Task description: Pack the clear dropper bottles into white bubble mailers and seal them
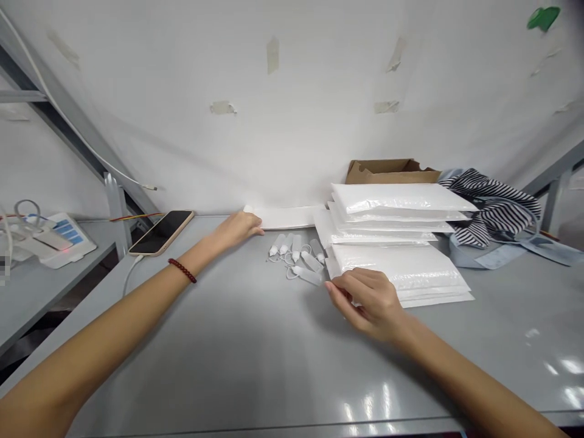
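At the back of the table, my left hand [237, 230] has its fingers closed over the left end of a flat white strip-like stack [292, 217], which lies against the wall. My right hand [369, 299] is curled, thumb and forefinger together, in front of the white bubble mailers [404, 267]. Whether anything is pinched in it cannot be made out. Between the two hands lie several small clear squeeze bottles [311, 261] with white caps on loops. More padded mailers [396, 198] are piled up behind the nearer ones.
A phone [162, 233] with a charging cable rests at the left edge. Behind the mailers stands an open cardboard box [392, 171]. Striped and light-blue cloth [495, 210] is heaped at the right. A lower side table [59, 267] holds cables and a white device.
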Demonstrator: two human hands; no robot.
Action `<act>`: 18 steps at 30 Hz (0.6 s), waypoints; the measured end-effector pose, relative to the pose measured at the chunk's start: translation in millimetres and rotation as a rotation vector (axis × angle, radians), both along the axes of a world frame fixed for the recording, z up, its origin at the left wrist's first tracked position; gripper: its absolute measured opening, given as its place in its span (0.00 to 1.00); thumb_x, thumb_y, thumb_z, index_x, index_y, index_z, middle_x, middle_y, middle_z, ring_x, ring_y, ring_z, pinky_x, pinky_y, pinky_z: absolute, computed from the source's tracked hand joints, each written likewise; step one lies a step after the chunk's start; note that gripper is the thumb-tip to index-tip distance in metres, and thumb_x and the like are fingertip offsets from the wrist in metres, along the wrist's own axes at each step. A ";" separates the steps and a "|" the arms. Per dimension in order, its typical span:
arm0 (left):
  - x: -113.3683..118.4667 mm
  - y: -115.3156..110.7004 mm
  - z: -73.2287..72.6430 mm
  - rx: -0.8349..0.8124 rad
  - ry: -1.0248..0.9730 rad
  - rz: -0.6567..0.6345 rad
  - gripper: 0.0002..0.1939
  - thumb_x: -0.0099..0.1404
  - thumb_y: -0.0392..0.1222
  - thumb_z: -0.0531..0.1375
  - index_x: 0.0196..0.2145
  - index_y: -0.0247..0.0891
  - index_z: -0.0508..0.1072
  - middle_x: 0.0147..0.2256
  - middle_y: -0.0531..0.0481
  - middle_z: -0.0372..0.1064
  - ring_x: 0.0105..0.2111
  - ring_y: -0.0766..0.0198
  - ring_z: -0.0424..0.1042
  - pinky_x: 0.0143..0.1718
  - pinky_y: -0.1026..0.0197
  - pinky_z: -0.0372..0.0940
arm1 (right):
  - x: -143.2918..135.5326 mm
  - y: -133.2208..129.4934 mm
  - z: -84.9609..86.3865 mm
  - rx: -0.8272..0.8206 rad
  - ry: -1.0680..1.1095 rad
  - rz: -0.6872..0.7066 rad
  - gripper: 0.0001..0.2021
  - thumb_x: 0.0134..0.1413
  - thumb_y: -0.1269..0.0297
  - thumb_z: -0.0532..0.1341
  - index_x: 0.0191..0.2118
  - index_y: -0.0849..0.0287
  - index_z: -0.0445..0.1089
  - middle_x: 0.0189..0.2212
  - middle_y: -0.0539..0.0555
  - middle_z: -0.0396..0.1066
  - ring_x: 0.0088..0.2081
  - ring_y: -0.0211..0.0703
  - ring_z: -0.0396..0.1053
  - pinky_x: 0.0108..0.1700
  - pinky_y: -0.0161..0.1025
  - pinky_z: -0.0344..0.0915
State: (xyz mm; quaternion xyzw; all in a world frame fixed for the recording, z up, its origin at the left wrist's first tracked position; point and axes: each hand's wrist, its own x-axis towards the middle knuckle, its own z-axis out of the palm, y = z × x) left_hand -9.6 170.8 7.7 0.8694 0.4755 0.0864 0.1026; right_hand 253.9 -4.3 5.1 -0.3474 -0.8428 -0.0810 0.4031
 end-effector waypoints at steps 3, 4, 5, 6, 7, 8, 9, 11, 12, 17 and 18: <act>-5.3 6.9 3.1 -0.016 0.018 -0.007 0.14 0.68 0.44 0.56 0.47 0.35 0.69 0.46 0.45 0.68 0.42 0.58 0.70 0.43 0.51 0.68 | 0.6 -0.7 0.5 0.012 0.012 0.011 0.13 0.57 0.75 0.53 0.23 0.57 0.60 0.15 0.44 0.56 0.17 0.33 0.49 0.21 0.35 0.49; -6.7 8.3 3.4 -0.019 0.017 -0.007 0.13 0.68 0.44 0.56 0.47 0.35 0.69 0.46 0.45 0.68 0.42 0.58 0.70 0.43 0.52 0.68 | 0.5 -0.9 0.5 0.016 0.013 0.016 0.12 0.57 0.75 0.54 0.23 0.57 0.60 0.15 0.44 0.56 0.17 0.33 0.49 0.21 0.35 0.49; -7.6 9.1 3.5 -0.022 0.016 -0.011 0.13 0.68 0.44 0.56 0.47 0.35 0.69 0.46 0.45 0.68 0.42 0.58 0.70 0.43 0.52 0.68 | 0.4 -1.0 0.5 0.019 0.014 0.021 0.12 0.56 0.75 0.54 0.23 0.57 0.60 0.14 0.44 0.56 0.17 0.33 0.49 0.21 0.35 0.49; -8.0 9.4 3.4 -0.025 0.015 -0.019 0.13 0.68 0.44 0.56 0.47 0.35 0.69 0.46 0.45 0.68 0.42 0.58 0.71 0.43 0.52 0.68 | 0.3 -1.0 0.4 0.021 0.014 0.023 0.12 0.56 0.76 0.54 0.23 0.57 0.60 0.14 0.44 0.55 0.17 0.33 0.48 0.21 0.35 0.48; -8.0 9.4 3.2 -0.029 0.013 -0.030 0.13 0.68 0.44 0.56 0.47 0.35 0.69 0.46 0.45 0.68 0.42 0.59 0.71 0.43 0.52 0.68 | 0.3 -0.9 0.3 0.022 0.015 0.025 0.12 0.56 0.76 0.54 0.24 0.57 0.60 0.14 0.44 0.55 0.17 0.33 0.48 0.21 0.35 0.48; -7.7 9.3 3.1 -0.033 0.012 -0.042 0.13 0.68 0.44 0.56 0.47 0.36 0.69 0.46 0.45 0.68 0.42 0.59 0.71 0.43 0.52 0.68 | 0.4 -0.7 0.3 0.022 0.015 0.025 0.12 0.56 0.76 0.54 0.24 0.57 0.60 0.14 0.44 0.55 0.17 0.33 0.48 0.21 0.35 0.48; -7.3 9.1 3.1 -0.036 0.012 -0.055 0.13 0.68 0.44 0.56 0.47 0.35 0.69 0.47 0.45 0.68 0.42 0.59 0.71 0.43 0.52 0.68 | 0.4 -0.4 0.4 0.023 0.016 0.024 0.12 0.56 0.76 0.54 0.24 0.57 0.60 0.14 0.44 0.55 0.17 0.33 0.48 0.20 0.35 0.48; -6.9 9.3 3.5 -0.038 0.015 -0.076 0.13 0.68 0.44 0.56 0.47 0.35 0.69 0.46 0.45 0.68 0.42 0.59 0.71 0.42 0.52 0.68 | 0.5 0.4 0.9 0.024 0.017 0.023 0.12 0.55 0.77 0.55 0.24 0.57 0.60 0.14 0.44 0.55 0.17 0.33 0.49 0.20 0.35 0.49; -7.1 9.9 3.9 -0.037 0.017 -0.086 0.13 0.68 0.44 0.56 0.47 0.35 0.69 0.46 0.45 0.68 0.41 0.59 0.71 0.42 0.52 0.69 | 0.4 0.8 1.3 0.024 0.017 0.023 0.12 0.55 0.77 0.55 0.23 0.57 0.60 0.14 0.44 0.55 0.17 0.33 0.49 0.20 0.35 0.49; -11.5 12.8 1.6 0.025 0.027 -0.116 0.13 0.68 0.43 0.56 0.47 0.35 0.69 0.46 0.45 0.68 0.41 0.58 0.71 0.42 0.53 0.69 | -0.9 2.6 2.0 0.025 0.026 0.030 0.12 0.55 0.78 0.55 0.23 0.57 0.59 0.14 0.43 0.55 0.17 0.32 0.49 0.20 0.34 0.49; -11.6 12.2 -0.5 0.053 0.027 -0.118 0.13 0.68 0.43 0.56 0.48 0.35 0.69 0.46 0.45 0.68 0.42 0.58 0.71 0.42 0.52 0.69 | -1.2 2.8 1.5 0.028 0.032 0.030 0.12 0.54 0.78 0.55 0.23 0.57 0.59 0.14 0.43 0.54 0.17 0.32 0.49 0.20 0.34 0.49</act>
